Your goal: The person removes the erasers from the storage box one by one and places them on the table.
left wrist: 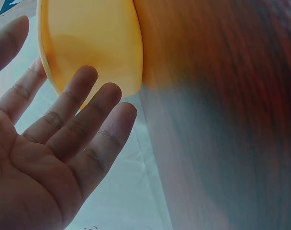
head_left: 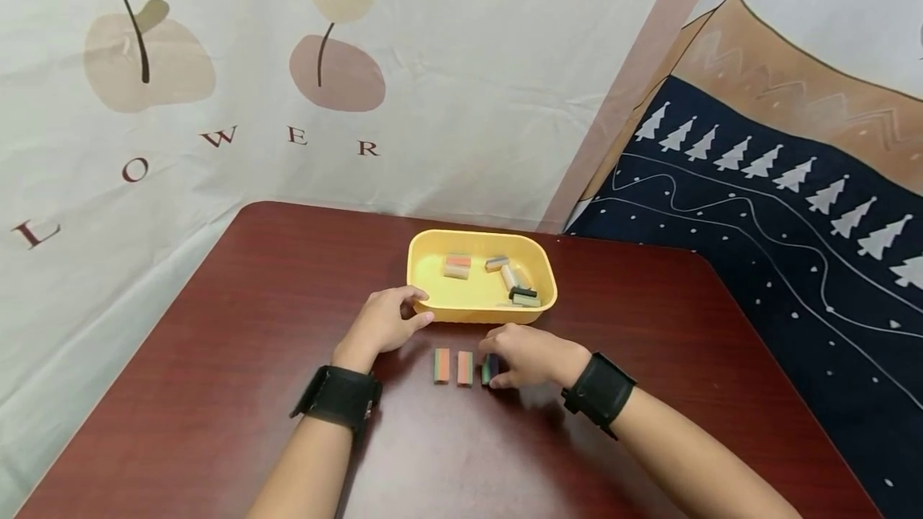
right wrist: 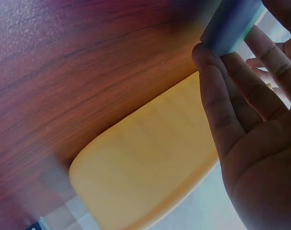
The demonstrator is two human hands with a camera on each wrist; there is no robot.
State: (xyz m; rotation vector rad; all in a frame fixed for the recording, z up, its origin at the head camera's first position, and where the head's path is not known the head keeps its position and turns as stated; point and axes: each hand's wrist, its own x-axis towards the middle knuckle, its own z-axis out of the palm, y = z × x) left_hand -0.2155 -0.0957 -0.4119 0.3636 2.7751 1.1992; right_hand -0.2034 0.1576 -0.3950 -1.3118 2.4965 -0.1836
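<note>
My right hand [head_left: 530, 355] pinches a small dark block with a green stripe [head_left: 489, 371] at the table, by the right end of a short row. In the right wrist view this block [right wrist: 231, 26] sits between the thumb and fingertips. Left of it stand two small striped blocks, one orange and green [head_left: 442, 366], the other pink, orange and green [head_left: 465, 368]. My left hand [head_left: 382, 320] is at the front left corner of a yellow plastic basin [head_left: 461, 315], fingertips right at the rim. In the left wrist view its fingers are loosely extended beside the basin wall [left wrist: 95, 43].
Inside the basin lie several more small blocks, among them an orange one [head_left: 457, 260], a cream one [head_left: 509, 275] and a dark one [head_left: 522, 292]. The dark red wooden table [head_left: 288, 263] ends at a printed cloth [head_left: 461, 102] behind the basin.
</note>
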